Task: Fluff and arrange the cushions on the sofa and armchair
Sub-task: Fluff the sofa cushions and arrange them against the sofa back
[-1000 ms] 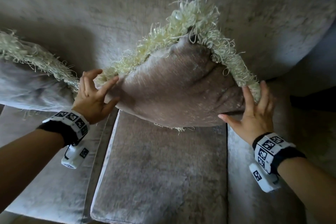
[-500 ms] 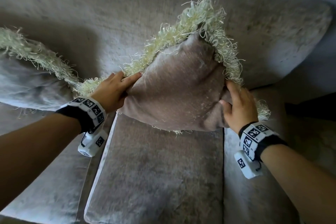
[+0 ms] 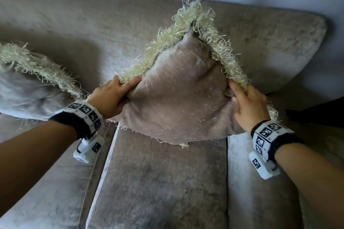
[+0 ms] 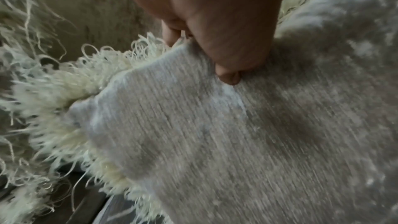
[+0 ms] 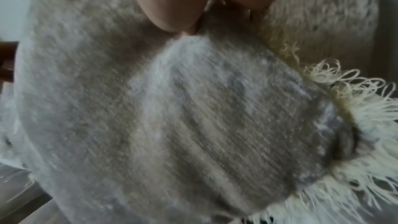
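left hand (image 3: 109, 97) and right hand (image 3: 250, 107) gripping opposite edges of fringed cushion (image 3: 178, 95) between them, above sofa (image 3: 160, 182)

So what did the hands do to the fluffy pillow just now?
Both hands closed in from flat, open touches: the left hand and right hand now grip the pillow by its side corners, squeezing it narrower and taller. The other pillow and the sofa stayed put.

Wide grey-brown velvet sofa (image 3: 158, 182); left of its middle seat, grey fringed cushion (image 3: 28, 91) lying against backrest.
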Tool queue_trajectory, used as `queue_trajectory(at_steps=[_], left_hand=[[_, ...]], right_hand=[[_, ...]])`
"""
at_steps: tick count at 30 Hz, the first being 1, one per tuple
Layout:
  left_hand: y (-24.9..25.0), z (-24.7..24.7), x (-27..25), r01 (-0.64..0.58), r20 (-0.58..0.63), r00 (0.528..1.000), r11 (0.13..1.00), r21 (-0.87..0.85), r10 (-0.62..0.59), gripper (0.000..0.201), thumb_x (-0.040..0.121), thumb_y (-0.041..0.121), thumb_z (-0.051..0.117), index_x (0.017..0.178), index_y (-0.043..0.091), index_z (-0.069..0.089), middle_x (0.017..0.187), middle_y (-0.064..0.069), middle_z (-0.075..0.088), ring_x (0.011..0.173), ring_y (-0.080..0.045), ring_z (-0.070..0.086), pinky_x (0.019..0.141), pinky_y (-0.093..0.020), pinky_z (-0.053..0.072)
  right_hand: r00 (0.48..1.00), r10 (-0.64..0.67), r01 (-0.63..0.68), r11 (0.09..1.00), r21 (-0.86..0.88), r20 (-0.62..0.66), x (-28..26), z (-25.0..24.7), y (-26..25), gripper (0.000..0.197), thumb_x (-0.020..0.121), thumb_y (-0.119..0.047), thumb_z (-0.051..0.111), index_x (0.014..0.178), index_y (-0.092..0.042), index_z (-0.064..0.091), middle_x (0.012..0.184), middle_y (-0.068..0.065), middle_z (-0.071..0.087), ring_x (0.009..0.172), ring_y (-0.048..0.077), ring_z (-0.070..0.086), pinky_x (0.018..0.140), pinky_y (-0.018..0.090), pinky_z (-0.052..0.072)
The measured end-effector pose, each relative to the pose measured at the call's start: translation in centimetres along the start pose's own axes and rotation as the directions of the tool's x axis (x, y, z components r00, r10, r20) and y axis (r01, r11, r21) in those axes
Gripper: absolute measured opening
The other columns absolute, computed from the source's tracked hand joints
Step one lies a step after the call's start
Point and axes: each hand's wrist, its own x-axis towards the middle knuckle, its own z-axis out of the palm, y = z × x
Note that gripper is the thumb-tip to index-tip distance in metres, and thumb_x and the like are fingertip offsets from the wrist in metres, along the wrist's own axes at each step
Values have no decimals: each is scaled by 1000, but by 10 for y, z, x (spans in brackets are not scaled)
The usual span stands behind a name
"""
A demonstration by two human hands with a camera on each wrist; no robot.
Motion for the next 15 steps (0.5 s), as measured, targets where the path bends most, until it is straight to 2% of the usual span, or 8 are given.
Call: queue_trajectory(at_steps=[1,3,4,6,8,10,13,15], left_hand=[[-2,7,3,8,-5,1000,1000,13,-8,86,82,32,69,146,45,12,92,-16,43,70,-25,43,54,-37,43],[-7,20,9,20,-51,999,999,46,-17,88,80,36,73,148,40,17,101,-22,44,81,-36,50,68,-50,49],[-10,23,12,36,-78,996,997,71,-30,88,78,38,73,148,37,20,107,-26,44,89,-41,50,78,-57,47],[-15,30,15,73,-108,992,992,103,-62,87,77,44,72,149,36,22,120,-29,41,101,-46,47,90,-63,39],[-18,33,15,107,-95,991,989,105,-97,88,77,49,69,149,36,21,128,-29,38,108,-48,45,95,-66,34],[-20,34,14,135,-76,989,985,104,-127,88,76,52,69,148,36,21,132,-28,35,112,-49,44,96,-70,32],[-19,32,12,179,-52,983,979,101,-175,88,76,55,68,147,34,21,136,-27,35,115,-49,42,97,-70,31],[-15,27,9,209,-42,978,972,103,-206,88,76,56,67,148,33,19,137,-27,35,115,-49,43,98,-68,31]], right_hand=[[1000,13,-13,1000,-14,1,-1,9,0,64,81,-4,57,139,-27,40,94,18,48,85,38,48,82,52,42],[999,40,-42,998,-51,-32,-4,25,-1,60,83,-9,58,138,-27,40,101,21,46,90,41,47,84,56,42],[997,65,-69,995,-74,-43,-5,31,-2,58,85,-14,56,139,-27,39,108,22,45,96,42,46,87,58,41],[991,125,-129,985,-117,-41,-4,39,-2,53,90,-23,49,140,-30,33,126,23,39,113,45,40,100,65,32],[985,173,-174,978,-116,-19,-3,43,1,50,94,-28,43,141,-33,27,139,23,29,128,46,30,109,68,18],[982,190,-188,976,-105,6,-2,43,3,50,96,-30,40,142,-36,23,145,20,21,135,46,22,112,67,11],[983,182,-180,978,-107,9,-4,39,2,49,95,-32,34,143,-35,25,149,18,16,138,44,16,112,67,8],[984,175,-175,980,-98,-11,-5,34,-2,50,93,-28,40,142,-32,31,149,19,18,139,44,16,111,69,11]])
